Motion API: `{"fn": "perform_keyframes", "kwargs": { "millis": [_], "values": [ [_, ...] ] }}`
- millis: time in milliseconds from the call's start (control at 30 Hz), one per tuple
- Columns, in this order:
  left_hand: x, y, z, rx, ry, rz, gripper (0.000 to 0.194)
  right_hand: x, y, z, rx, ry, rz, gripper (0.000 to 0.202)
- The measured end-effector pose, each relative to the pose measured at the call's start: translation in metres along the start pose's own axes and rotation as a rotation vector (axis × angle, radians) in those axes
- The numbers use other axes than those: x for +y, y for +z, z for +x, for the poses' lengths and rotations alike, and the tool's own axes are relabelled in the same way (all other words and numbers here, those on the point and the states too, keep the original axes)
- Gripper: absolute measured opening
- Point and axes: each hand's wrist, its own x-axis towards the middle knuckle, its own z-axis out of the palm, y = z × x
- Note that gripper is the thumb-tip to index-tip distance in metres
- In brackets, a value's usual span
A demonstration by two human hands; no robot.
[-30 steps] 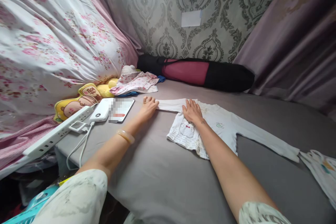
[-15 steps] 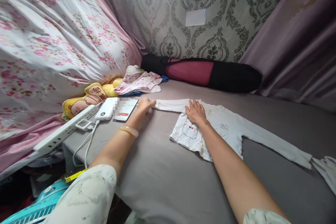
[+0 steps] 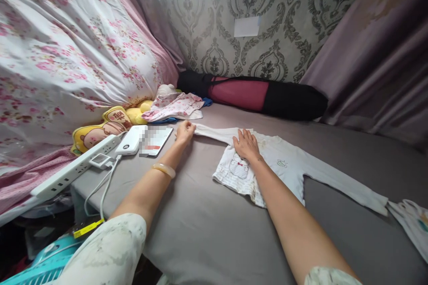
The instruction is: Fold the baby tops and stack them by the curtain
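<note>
A small white long-sleeved shirt (image 3: 290, 151) lies spread on the grey sheet (image 3: 194, 213), with a bear print on its lower front and a small green motif on the chest. My left hand (image 3: 185, 133) pinches the cuff of the sleeve on the left, which stretches from the shirt's body. Flat on the shirt near that sleeve's shoulder rests my right hand (image 3: 246, 144), fingers extended. The other sleeve reaches out to the right, its cuff close to another light garment (image 3: 409, 220) at the right edge.
Left of my left hand lie a phone (image 3: 160, 140), a white power bank (image 3: 132, 140) and a power strip (image 3: 76, 167) with cables. Behind are a yellow plush cushion (image 3: 96, 133), a folded floral cloth (image 3: 175, 107) and a long black-and-red bag (image 3: 239, 93) along the wall.
The held sleeve now looks slightly raised and creased near my left hand. My right hand stays flat on the shirt. The whole view has shifted a little.
</note>
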Motion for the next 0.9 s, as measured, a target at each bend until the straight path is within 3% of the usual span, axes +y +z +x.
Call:
{"fn": "perform_keyframes", "kwargs": {
  "millis": [100,300,433,567,733,900],
  "values": [
    [-0.005,0.001,0.005,0.015,0.018,-0.106,0.016,-0.001,-0.001,0.000,-0.010,0.009,0.015,0.064],
    [0.005,0.000,0.009,-0.123,-0.093,-0.470,0.026,-0.001,-0.002,-0.001,-0.017,0.022,0.016,0.064],
    [0.010,-0.001,0.018,-0.047,-0.092,-0.589,0.033,-0.003,-0.003,-0.002,-0.023,0.037,0.033,0.065],
    [0.002,0.002,0.024,0.051,0.022,-0.325,0.023,-0.005,-0.005,-0.001,-0.030,0.071,0.035,0.066],
    [-0.004,0.008,0.022,0.027,0.100,0.058,0.013,-0.006,-0.006,0.000,-0.063,0.070,0.035,0.065],
    [-0.003,0.019,0.022,0.022,0.147,0.244,0.007,-0.007,-0.006,0.000,-0.059,0.072,0.034,0.065]
  ]
}}
